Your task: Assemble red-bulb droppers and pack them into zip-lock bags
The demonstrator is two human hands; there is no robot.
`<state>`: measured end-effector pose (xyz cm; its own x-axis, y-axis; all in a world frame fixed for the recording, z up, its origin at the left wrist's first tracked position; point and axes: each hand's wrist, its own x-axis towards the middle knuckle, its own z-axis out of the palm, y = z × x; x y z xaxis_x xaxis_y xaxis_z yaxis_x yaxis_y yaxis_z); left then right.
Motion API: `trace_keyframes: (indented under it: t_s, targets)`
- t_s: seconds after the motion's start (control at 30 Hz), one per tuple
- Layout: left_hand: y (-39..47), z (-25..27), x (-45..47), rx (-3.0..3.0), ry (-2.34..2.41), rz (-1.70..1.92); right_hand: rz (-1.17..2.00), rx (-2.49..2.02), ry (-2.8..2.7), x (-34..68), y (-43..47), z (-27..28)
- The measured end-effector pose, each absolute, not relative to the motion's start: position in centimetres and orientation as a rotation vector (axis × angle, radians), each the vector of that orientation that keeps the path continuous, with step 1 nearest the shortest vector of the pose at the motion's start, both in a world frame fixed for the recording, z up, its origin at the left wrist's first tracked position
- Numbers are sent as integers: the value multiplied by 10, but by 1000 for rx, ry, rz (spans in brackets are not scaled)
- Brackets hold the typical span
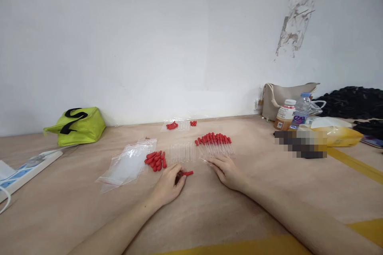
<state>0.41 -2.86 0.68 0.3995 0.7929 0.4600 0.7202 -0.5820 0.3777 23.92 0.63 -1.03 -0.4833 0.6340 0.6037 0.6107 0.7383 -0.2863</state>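
My left hand [170,183] is closed with a red rubber dropper bulb [188,173] between thumb and fingers, its open end facing right. My right hand [228,170] pinches a thin clear dropper tube [204,160], whose tip points left towards the bulb; the two are apart. Beyond my left hand lies a pile of loose red bulbs [155,161]. A row of bare clear tubes [182,153] is laid side by side between the hands. Just past my right hand, several droppers with red bulbs fitted [214,139] lie fanned out.
Clear zip bags [128,163] lie at left, with a power strip [32,171] and a lime-green bag [80,125] farther out. More bulbs [172,126] and tubes are near the wall. Bottles [285,115], a grey bag [272,91] and a yellow packet [344,133] stand at right.
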Motion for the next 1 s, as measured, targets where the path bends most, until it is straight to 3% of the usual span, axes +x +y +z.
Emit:
trace_keyframes:
  t_s: [0.4, 1.0]
  targets:
    - [-16, 6, 13, 2359, 1326, 1105, 76, -927, -2170, 228, -10, 0]
    - [-25, 5, 22, 2189, 1185, 1073, 176, -885, -2263, 224, -9, -2]
